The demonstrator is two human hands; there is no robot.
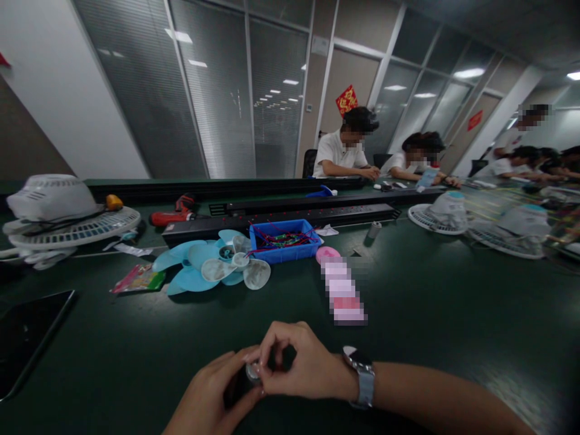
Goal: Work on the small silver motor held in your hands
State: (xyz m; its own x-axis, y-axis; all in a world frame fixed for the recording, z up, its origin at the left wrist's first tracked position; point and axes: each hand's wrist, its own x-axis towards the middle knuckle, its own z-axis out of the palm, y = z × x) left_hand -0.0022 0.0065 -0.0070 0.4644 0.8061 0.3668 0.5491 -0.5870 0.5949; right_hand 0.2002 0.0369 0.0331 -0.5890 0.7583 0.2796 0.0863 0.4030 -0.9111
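Observation:
Low in the middle of the head view, my left hand [217,386] is closed around a small round silvery part [252,371], with thumb and fingers on either side of it. My right hand [301,362], a watch [362,377] on its wrist, comes in from the right. Its thumb and index finger form a pinch right at the rim of that part. Whether something tiny sits between those fingertips is hidden. Both hands hover just over the near side of the dark green table [435,302].
Ahead lie blue and grey fan blades [194,266], a blue bin [285,241] of wires and a pink strip [342,290], partly pixelated. A silver cylinder [374,230], red drill [174,214], fan housings [54,205] and dark tablet [31,338] surround them. Co-workers [342,151] sit opposite.

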